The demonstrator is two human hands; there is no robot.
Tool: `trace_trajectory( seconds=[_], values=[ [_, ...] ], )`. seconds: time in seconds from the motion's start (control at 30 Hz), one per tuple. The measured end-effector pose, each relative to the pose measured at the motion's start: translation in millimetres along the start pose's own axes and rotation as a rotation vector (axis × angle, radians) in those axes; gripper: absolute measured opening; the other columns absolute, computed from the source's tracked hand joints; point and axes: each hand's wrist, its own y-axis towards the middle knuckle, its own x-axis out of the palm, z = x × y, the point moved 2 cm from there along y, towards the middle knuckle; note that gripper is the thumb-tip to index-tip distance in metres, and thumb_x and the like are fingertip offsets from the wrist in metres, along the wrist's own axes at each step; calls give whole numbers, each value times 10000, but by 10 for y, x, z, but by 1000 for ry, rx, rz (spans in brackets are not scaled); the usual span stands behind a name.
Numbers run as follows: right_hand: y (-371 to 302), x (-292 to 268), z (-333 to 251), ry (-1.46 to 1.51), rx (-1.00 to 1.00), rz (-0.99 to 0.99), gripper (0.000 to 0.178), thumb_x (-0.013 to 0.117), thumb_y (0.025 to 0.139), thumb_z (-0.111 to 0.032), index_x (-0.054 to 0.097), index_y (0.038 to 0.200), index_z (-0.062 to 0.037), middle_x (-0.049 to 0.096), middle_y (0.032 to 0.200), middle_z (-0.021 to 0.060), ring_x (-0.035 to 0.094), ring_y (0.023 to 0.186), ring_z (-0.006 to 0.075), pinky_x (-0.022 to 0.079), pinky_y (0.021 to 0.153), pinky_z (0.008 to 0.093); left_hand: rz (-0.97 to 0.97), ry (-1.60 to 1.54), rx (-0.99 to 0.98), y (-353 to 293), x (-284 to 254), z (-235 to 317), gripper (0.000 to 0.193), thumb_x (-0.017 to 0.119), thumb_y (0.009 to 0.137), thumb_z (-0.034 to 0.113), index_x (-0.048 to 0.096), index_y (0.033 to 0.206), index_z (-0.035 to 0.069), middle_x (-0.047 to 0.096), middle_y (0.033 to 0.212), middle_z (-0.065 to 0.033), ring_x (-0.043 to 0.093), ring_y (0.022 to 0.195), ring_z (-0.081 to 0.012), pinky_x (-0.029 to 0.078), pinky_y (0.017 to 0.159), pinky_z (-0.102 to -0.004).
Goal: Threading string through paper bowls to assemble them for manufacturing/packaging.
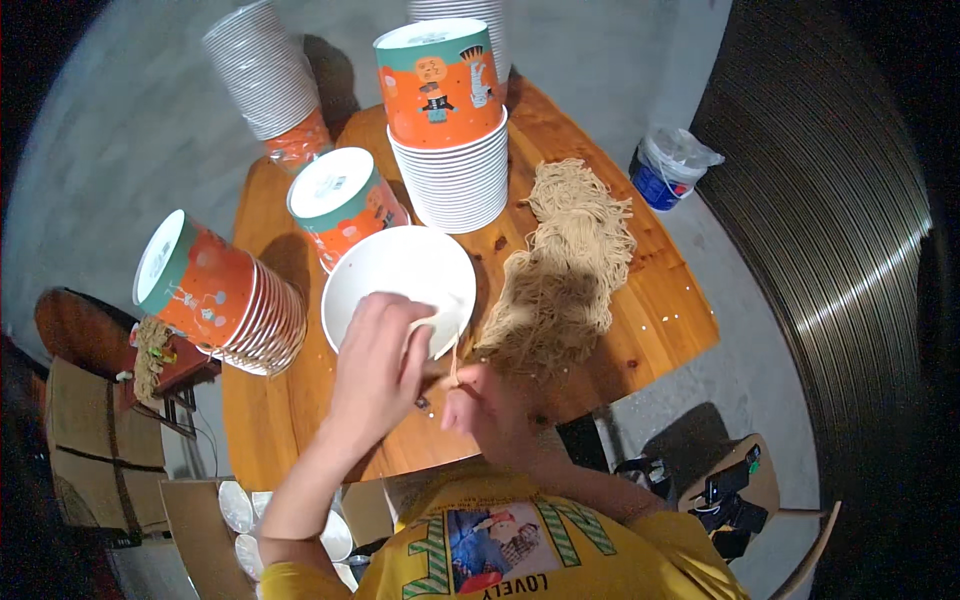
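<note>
The left hand [375, 345] bends over the near part of a white bowl [395, 255], a pale strip [425, 321] at its fingertips; whether it pinches this strip cannot be told. The right hand [478, 405], slightly blurred, lies just beside the bowl's near right edge, its grip narrow, closed on a thin strand [455, 362] that rises toward the bowl. Beyond and right of this grip, a heap of noodles [575, 240] lies on the wooden table [665, 315], its near end close to the right hand. Directly beyond both hands, past the bowl, are a short stack [345, 203] and a tall stack [446, 130] of upturned orange tubs; to their left leans another stack [218, 290].
</note>
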Motion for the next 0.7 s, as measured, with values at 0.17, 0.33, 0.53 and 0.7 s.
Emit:
trace_trajectory(
  seconds=[0.17, 0.33, 0.53, 0.7],
  values=[
    [-120, 43, -282, -554, -14, -143, 159, 446, 949, -96, 548, 1033, -8, 600, 783, 95, 605, 705, 160, 483, 647, 287, 289, -309, -450, -734, -20, 25, 57, 552, 866, 32, 509, 900, 14, 502, 894, -84, 490, 802, -175, 412, 743, -278],
    [-122, 153, -559, -750, 52, -237, 202, 473, 947, -147, 556, 1060, -2, 633, 881, 129, 640, 800, 228, 499, 701, 317, 405, -359, -355, -705, -46, 195, 66, 535, 862, 11, 512, 924, 7, 486, 986, -105, 487, 912, -196, 404, 829, -310],
    [-148, 145, -432, -729, -89, -227, 170, 488, 935, -143, 559, 1026, -18, 626, 862, 134, 634, 797, 264, 498, 707, 351, 345, -157, -188, -590, 75, -156, 75, 560, 824, -3, 545, 898, 4, 538, 999, -156, 533, 1021, -297, 412, 890, -379],
    [-186, 109, -401, -828, -38, -218, 155, 522, 917, -150, 562, 1013, -35, 618, 834, 140, 630, 778, 290, 497, 689, 363, 439, -606, -628, -743, 167, -193, 50, 553, 896, 94, 542, 911, 48, 543, 907, -50, 505, 862, -147, 410, 799, -275]
  ],
)
